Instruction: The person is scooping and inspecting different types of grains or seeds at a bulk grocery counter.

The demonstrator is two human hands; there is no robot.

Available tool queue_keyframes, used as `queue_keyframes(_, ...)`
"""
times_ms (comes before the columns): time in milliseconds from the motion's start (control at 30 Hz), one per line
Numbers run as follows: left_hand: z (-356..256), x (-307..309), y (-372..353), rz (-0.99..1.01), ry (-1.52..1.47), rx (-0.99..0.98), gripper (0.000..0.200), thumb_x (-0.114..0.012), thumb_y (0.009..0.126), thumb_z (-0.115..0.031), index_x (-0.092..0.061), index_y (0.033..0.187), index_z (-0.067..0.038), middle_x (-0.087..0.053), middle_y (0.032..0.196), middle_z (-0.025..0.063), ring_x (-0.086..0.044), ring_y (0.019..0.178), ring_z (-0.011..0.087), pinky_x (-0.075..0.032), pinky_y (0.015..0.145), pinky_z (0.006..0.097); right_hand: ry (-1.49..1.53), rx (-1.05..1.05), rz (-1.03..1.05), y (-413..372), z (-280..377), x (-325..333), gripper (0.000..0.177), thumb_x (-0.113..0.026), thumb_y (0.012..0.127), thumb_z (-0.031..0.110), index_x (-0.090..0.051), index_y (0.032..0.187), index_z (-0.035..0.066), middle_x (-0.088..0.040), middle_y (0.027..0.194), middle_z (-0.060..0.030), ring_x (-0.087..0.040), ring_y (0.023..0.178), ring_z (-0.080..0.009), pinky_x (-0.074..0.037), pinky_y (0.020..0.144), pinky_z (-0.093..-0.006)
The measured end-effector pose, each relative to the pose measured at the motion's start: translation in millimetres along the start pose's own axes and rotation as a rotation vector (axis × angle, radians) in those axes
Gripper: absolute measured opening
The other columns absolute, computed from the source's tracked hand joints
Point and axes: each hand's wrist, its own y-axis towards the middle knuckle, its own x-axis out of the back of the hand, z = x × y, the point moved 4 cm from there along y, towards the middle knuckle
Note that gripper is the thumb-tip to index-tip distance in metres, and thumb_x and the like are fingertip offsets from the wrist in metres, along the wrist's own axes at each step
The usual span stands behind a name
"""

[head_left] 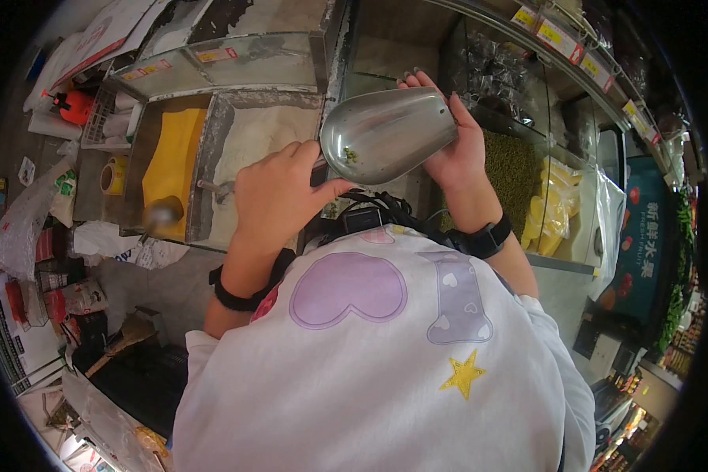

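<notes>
A shiny metal scoop (397, 130) is held sideways in front of my chest, over the front edge of the bins. A few small green beans (350, 155) lie inside its bowl near the rounded end. My left hand (279, 185) is closed at that rounded end, its thumb by the lower rim; some of its fingertips are hidden. My right hand (462, 149) supports the narrower end from behind and below, with fingertips showing above the far edge and the thumb at the end.
To the left are bins of yellow powder (165, 153) and whitish powder (259, 134); a second scoop (164, 212) rests by the yellow one. At right are green beans (507, 169), yellow packets (557, 197) and dark packets (499, 75). Glass dividers (570, 102) separate compartments.
</notes>
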Motion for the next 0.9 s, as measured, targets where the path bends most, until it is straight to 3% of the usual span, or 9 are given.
queue_keyframes(267,-1.8,-2.2,-0.4,-0.01,0.0,0.005,0.044,-0.07,0.066,-0.047,-0.058,0.086,-0.01,-0.063,0.078,0.0031,-0.061,0.063,0.0218,-0.046,0.054,0.033,0.001,-0.001,0.014,-0.9,-1.1,-1.5,0.048,-0.023,0.097,0.029,-0.036,0.13,-0.004,-0.045,0.128,-0.0166,-0.037,0.125,-0.0313,-0.029,0.106,-0.0437)
queue_keyframes(467,-2.0,-9.8,-1.9,0.031,-0.081,0.034,0.044,-0.07,0.065,-0.047,-0.055,0.08,-0.008,-0.06,0.072,0.0042,-0.061,0.067,0.0247,-0.046,0.054,0.0362,-0.176,0.096,-0.262,-4.5,-2.1,-6.7,0.044,-0.027,0.096,0.025,-0.038,0.128,-0.004,-0.048,0.125,-0.016,-0.04,0.123,-0.0307,-0.03,0.105,-0.0429)
queue_keyframes(567,-1.9,-12.8,-2.6,0.027,-0.116,0.046,0.043,-0.069,0.066,-0.046,-0.055,0.08,-0.008,-0.06,0.073,0.0046,-0.061,0.067,0.025,-0.045,0.054,0.0363,-0.142,0.109,-0.279,-4.4,-0.2,-1.2,0.043,-0.028,0.096,0.022,-0.039,0.128,-0.004,-0.049,0.125,-0.0166,-0.04,0.122,-0.0308,-0.03,0.105,-0.0426)
queue_keyframes(733,1.4,-8.4,-2.6,0.042,-0.088,0.082,0.043,-0.069,0.067,-0.046,-0.056,0.081,-0.008,-0.061,0.074,0.0047,-0.061,0.068,0.025,-0.045,0.055,0.036,0.192,0.109,-0.291,-1.0,20.3,36.7,0.044,-0.025,0.096,0.022,-0.038,0.128,-0.005,-0.047,0.127,-0.0171,-0.043,0.121,-0.0293,-0.035,0.102,-0.0423)
queue_keyframes(833,5.4,-5.7,-4.3,0.075,-0.136,0.098,0.043,-0.07,0.066,-0.046,-0.057,0.083,-0.009,-0.061,0.075,0.0049,-0.061,0.068,0.0249,-0.045,0.056,0.0355,0.269,0.176,-0.367,0.6,30.9,36.9,0.044,-0.025,0.096,0.022,-0.038,0.128,-0.005,-0.046,0.128,-0.0174,-0.046,0.118,-0.0297,-0.038,0.1,-0.0428)
queue_keyframes(900,6.7,-3.1,-4.9,0.077,-0.133,0.058,0.043,-0.07,0.065,-0.045,-0.058,0.084,-0.009,-0.061,0.075,0.005,-0.061,0.069,0.025,-0.045,0.056,0.0354,0.261,0.159,-0.311,1.5,31.8,35.0,0.044,-0.025,0.096,0.022,-0.038,0.128,-0.005,-0.045,0.129,-0.0183,-0.047,0.116,-0.0299,-0.04,0.098,-0.0425)
